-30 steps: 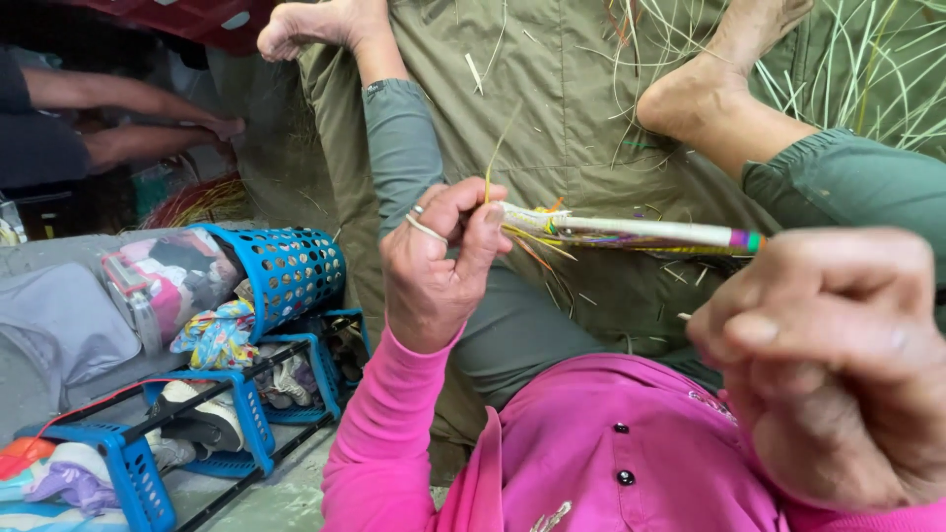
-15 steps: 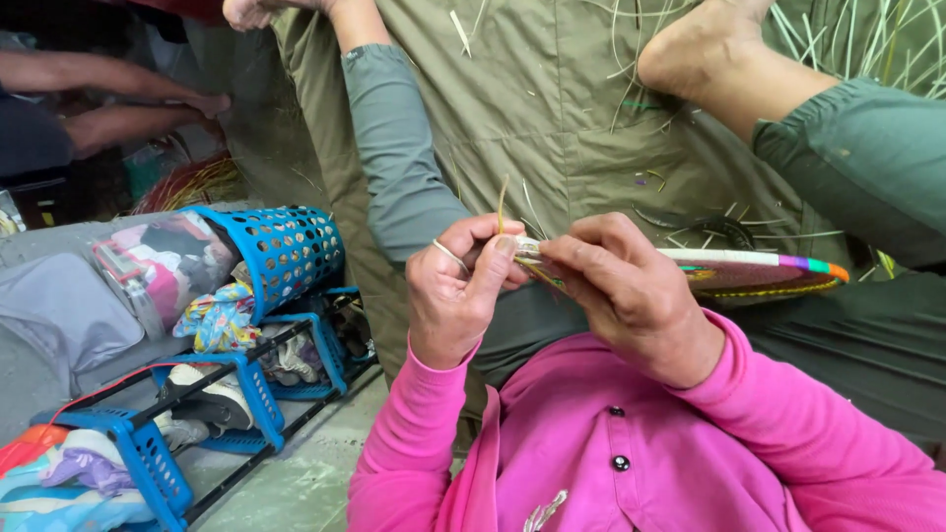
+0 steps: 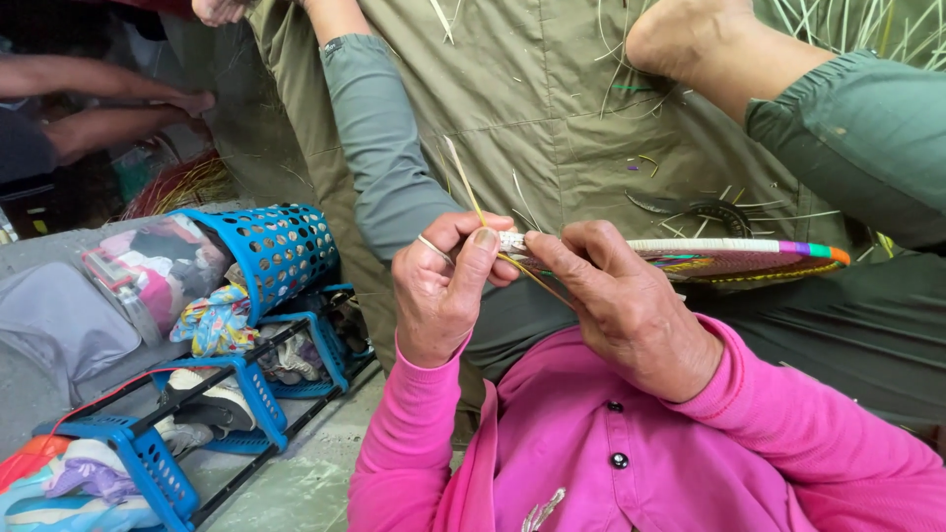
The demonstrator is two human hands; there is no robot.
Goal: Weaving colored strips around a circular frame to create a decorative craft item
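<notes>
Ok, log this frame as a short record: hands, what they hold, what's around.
left hand: pinches a straw strand at the disc's edge
right hand: grips the woven disc by its near rim
disc: flat, seen edge-on, coloured bands at its far end
sleeves: pink
left side: blue basket tipped over, blue rack with cloth
under: olive cloth strewn with straw

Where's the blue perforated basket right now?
In the head view, the blue perforated basket lies tipped on its side at left, atop the blue rack, just left of the left hand and the grey-green sleeve.
</notes>
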